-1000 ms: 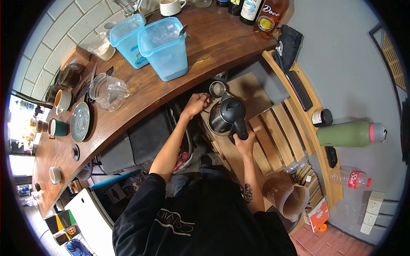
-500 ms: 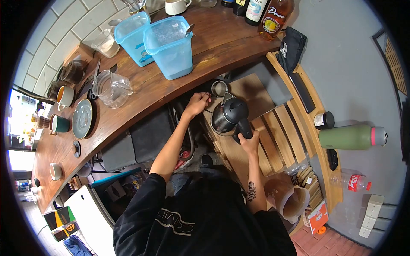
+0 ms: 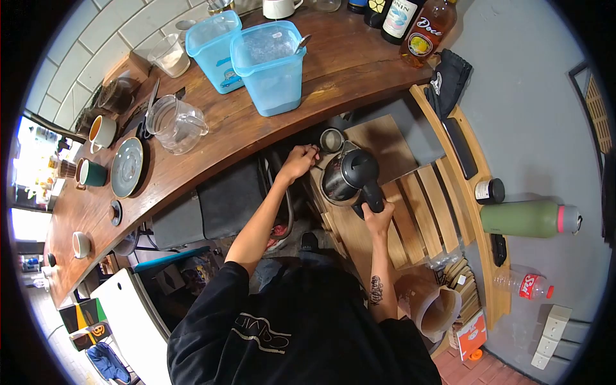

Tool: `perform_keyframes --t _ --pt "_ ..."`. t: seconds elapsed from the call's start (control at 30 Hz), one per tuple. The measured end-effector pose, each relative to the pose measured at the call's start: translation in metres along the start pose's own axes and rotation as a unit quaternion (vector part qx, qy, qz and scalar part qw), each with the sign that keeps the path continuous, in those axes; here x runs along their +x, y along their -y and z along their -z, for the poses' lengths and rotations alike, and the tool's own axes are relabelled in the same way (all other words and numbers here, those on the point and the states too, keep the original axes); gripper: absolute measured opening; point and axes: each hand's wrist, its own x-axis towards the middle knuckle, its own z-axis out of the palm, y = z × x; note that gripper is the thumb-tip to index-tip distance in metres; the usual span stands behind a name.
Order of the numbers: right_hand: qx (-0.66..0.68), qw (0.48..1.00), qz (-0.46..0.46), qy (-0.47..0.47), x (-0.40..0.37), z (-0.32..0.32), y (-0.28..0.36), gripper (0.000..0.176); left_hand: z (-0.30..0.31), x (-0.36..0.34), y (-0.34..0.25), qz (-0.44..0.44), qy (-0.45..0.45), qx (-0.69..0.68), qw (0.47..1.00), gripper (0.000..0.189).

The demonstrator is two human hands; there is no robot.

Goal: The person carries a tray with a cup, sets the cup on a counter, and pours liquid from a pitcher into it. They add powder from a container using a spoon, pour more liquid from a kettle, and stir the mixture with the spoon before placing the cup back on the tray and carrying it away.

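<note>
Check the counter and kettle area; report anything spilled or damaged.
No clear spill shows around the kettle. On the wooden counter, right of the nearer blue container, a yellowish patch looks oddly paler than the surrounding wood; whether wear or stain, I cannot tell.

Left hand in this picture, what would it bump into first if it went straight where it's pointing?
The left hand would probably meet the small round container first, beside the kettle. Depth is unclear, though, so it might pass above it.
</note>
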Motion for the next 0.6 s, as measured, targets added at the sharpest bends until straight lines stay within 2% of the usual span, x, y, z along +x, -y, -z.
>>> perform_keyframes --t 0.1,0.17,0.6 --pt "0.016 1.0 0.009 -0.004 0.0 0.0 0.009 0.013 0.003 -0.007 0.001 -0.032 0.006 -0.045 0.998 0.036" --pt "0.026 1.0 0.017 -0.002 0.0 -0.001 0.012 0.012 0.006 -0.015 -0.006 0.044 -0.005 -0.048 0.998 0.033" --pt "0.037 0.999 0.019 -0.004 -0.001 0.001 0.021 0.015 0.019 -0.039 0.007 0.077 -0.023 -0.09 0.993 0.037"
